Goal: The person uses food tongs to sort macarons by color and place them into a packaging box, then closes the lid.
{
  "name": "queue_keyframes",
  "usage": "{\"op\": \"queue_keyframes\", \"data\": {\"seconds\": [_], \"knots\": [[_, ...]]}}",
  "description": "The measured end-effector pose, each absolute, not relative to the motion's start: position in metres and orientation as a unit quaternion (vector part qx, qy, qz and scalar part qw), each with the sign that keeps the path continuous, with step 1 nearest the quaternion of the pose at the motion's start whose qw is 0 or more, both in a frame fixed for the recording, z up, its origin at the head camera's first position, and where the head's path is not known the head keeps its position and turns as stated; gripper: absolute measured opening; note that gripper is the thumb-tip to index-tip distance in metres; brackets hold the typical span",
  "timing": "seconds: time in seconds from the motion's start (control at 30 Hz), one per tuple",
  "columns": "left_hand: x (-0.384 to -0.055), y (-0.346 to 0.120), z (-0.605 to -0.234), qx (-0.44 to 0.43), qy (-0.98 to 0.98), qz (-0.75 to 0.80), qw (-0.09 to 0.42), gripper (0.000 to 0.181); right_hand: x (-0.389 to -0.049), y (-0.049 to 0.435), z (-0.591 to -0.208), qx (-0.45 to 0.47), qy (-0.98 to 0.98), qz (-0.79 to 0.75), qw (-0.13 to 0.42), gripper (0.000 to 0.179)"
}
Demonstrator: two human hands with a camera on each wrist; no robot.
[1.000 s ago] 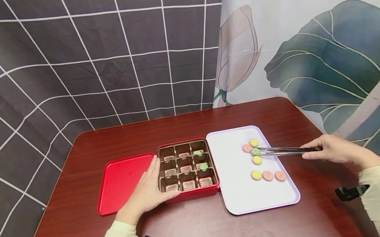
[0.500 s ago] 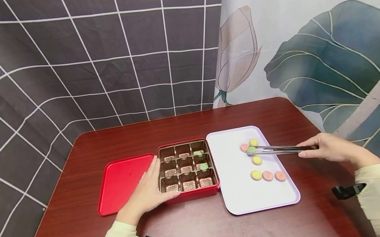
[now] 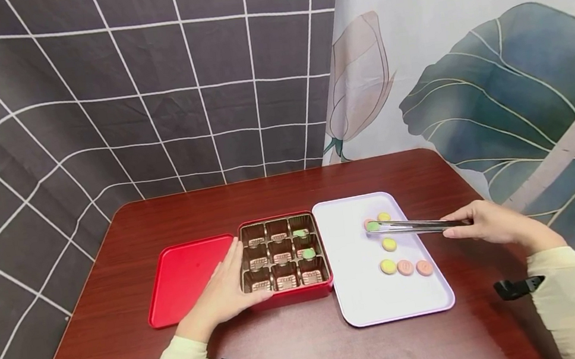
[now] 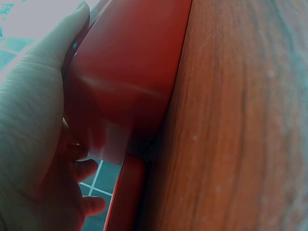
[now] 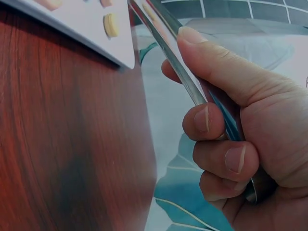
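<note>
My right hand (image 3: 492, 225) grips metal tongs (image 3: 417, 225), fingers curled round the handle in the right wrist view. Between the tong tips is a green macaron (image 3: 373, 226), over the tray and partly covering a pink macaron (image 3: 366, 223). A red box (image 3: 293, 295) with a brown compartment insert stands left of the tray. Two green macarons lie in its right column: one in the back compartment (image 3: 300, 233), one in the middle compartment (image 3: 308, 253). My left hand (image 3: 220, 292) rests with straight fingers along the box's left side, thumb at its front.
The white tray (image 3: 367, 301) also holds yellow macarons (image 3: 388, 266) and pink macarons (image 3: 405, 267). A red lid (image 3: 186, 276) lies left of the box, partly behind the left hand. The wooden table (image 3: 205, 207) backs onto a dark gridded curtain (image 3: 225, 109).
My right hand and the tongs have moved left across the tray, bringing the green macaron from beside the yellow ones to in front of the pink one. The left hand stays at the box.
</note>
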State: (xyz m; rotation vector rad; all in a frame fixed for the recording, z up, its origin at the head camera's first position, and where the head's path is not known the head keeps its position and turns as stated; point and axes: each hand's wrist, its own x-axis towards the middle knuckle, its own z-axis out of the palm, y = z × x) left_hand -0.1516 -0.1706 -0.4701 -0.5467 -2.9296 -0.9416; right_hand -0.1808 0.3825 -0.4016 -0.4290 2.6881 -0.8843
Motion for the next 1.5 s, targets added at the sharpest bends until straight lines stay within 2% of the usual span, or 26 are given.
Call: {"op": "queue_keyframes", "data": {"seconds": [1.27, 1.5], "knots": [[-0.152, -0.172, -0.471, -0.179, -0.939, -0.295, 0.013, 0.124, -0.191, 0.313, -0.392, -0.265, 0.899, -0.322, 0.131, 0.040], [-0.152, -0.172, -0.471, -0.179, -0.938, -0.297, 0.018, 0.123, -0.189, 0.299, -0.388, -0.291, 0.882, -0.338, 0.150, 0.032]]}}
